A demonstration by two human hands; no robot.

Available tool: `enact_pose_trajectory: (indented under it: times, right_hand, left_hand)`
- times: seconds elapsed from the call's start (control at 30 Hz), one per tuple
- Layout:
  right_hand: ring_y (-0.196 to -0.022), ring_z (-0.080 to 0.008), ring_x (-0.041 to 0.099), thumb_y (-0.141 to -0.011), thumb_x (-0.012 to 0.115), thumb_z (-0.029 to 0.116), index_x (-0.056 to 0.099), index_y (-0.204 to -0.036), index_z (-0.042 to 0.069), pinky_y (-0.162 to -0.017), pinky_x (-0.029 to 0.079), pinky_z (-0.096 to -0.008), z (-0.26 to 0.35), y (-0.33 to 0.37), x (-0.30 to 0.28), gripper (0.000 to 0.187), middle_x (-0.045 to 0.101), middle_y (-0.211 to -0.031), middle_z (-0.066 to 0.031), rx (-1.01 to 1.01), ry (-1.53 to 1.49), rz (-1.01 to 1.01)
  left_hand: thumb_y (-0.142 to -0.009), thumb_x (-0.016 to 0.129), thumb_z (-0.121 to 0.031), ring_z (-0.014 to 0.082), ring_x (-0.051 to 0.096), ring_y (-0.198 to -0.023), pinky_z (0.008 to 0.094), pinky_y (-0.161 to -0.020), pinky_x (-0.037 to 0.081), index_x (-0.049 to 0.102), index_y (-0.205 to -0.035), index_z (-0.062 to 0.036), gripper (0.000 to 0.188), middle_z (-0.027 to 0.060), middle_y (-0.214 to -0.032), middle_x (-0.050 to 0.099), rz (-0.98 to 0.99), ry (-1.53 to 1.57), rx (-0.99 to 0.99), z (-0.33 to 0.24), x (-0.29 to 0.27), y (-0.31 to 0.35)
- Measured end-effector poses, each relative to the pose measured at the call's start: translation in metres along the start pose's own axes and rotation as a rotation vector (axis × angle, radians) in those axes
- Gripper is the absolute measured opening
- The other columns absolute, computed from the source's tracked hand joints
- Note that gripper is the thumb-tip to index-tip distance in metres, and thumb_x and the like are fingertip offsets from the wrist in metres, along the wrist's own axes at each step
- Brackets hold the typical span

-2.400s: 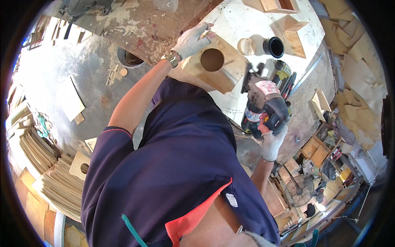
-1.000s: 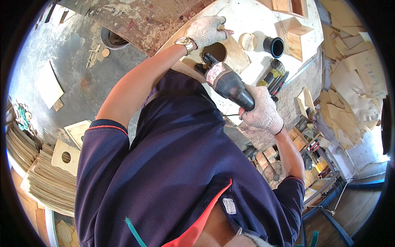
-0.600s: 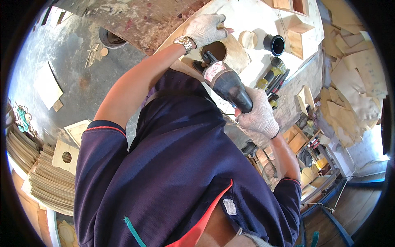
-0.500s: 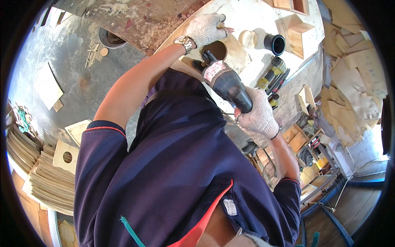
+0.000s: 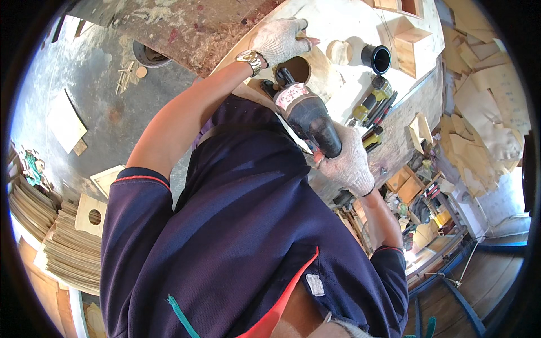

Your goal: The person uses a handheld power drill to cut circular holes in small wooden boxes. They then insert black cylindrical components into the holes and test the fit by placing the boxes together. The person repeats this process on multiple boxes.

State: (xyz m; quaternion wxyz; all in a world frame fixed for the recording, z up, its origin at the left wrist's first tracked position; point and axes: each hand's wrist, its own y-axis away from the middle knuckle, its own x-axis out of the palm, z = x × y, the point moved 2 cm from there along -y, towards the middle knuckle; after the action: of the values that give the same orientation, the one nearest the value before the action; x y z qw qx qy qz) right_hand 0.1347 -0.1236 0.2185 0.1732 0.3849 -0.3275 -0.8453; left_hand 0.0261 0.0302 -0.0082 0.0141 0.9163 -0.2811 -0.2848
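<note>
A broad brown counter (image 5: 180,34) is stretching ahead of the person (image 5: 242,219) and is carrying a pale board (image 5: 349,25). On the near side of this board a wooden piece (image 5: 324,73) with a round opening (image 5: 300,67) is lying just forward of the waist, between the two hands. Next in size, a dark power tool (image 5: 307,110) is slanting over the near side of the piece; its long axis is running from the rear end, at the right, forward and leftward, so that its head is pointing at the near-left rim of the opening. Whether its working end is reaching inside, I am unable to tell from where I am standing. The gloved right hand (image 5: 348,160) is closing around the rear of the tool, well apart from the opening. The gloved left hand (image 5: 279,42) is lying nearer, just beyond the opening and to its left, partly open and apparently bracing the wood; whether its fingers are hooking an edge is remaining unclear. Smaller still, a black cylinder (image 5: 376,59) is standing farther right, with a wooden disc (image 5: 339,52) sitting between it and the opening.
</note>
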Motion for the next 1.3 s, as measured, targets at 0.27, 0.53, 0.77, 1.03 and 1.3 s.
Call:
enact_pose_trajectory:
  times: [0.27,0.53,0.77,1.03,1.3]
  right_hand:
    - [-0.062,-0.0226,0.058,-0.07,0.068,0.019,0.066,-0.093,-0.001,-0.067,0.052,-0.0365,0.008,0.003,0.005,0.031,0.064,-0.069,-0.014,0.053,-0.04,-0.03]
    - [-0.065,-0.0245,0.064,-0.072,0.069,0.016,0.069,-0.101,-0.001,-0.068,0.052,-0.0361,0.011,0.004,0.01,0.034,0.068,-0.073,-0.0171,0.098,-0.075,-0.032]
    - [-0.068,-0.0366,0.071,-0.069,0.067,0.011,0.066,-0.099,-0.001,-0.069,0.055,-0.0419,0.017,0.004,0.015,0.032,0.066,-0.071,-0.0207,0.077,-0.12,-0.093]
    - [-0.069,-0.031,0.072,-0.069,0.07,0.011,0.066,-0.098,-0.001,-0.069,0.055,-0.0406,0.017,0.006,0.023,0.032,0.068,-0.071,-0.0184,0.137,-0.21,-0.102]
    - [-0.068,-0.0304,0.072,-0.068,0.069,0.01,0.066,-0.089,-0.001,-0.068,0.055,-0.0399,0.02,0.007,0.033,0.024,0.068,-0.07,-0.017,0.182,-0.287,-0.156]
  left_hand:
    - [-0.089,0.066,-0.068,0.0341,0.073,-0.098,0.0446,-0.083,0.057,0.069,-0.113,-0.0054,0.068,0.016,-0.107,0.075,0.074,-0.013,-0.016,-0.004,-0.006,0.0]
    - [-0.089,0.068,-0.06,0.0356,0.074,-0.083,0.0479,-0.069,0.057,0.07,-0.104,-0.0095,0.053,0.0181,-0.088,0.074,-0.097,0.005,0.096,0.0,-0.002,0.003]
    - [-0.089,0.066,-0.064,0.0352,0.074,-0.083,0.0475,-0.069,0.057,0.071,-0.105,-0.0094,0.057,0.0185,-0.088,0.074,-0.036,-0.017,0.069,-0.002,-0.004,0.002]
    - [-0.086,0.068,-0.067,0.0345,0.074,-0.084,0.046,-0.071,0.058,0.072,-0.103,-0.0094,0.061,0.0164,-0.089,0.075,-0.05,0.011,0.05,-0.002,-0.005,0.002]
    - [-0.095,0.06,-0.06,0.0343,0.072,-0.079,0.045,-0.07,0.055,0.071,-0.1,-0.0099,0.052,0.0136,-0.082,0.073,-0.028,0.228,-0.011,0.005,-0.006,0.003]
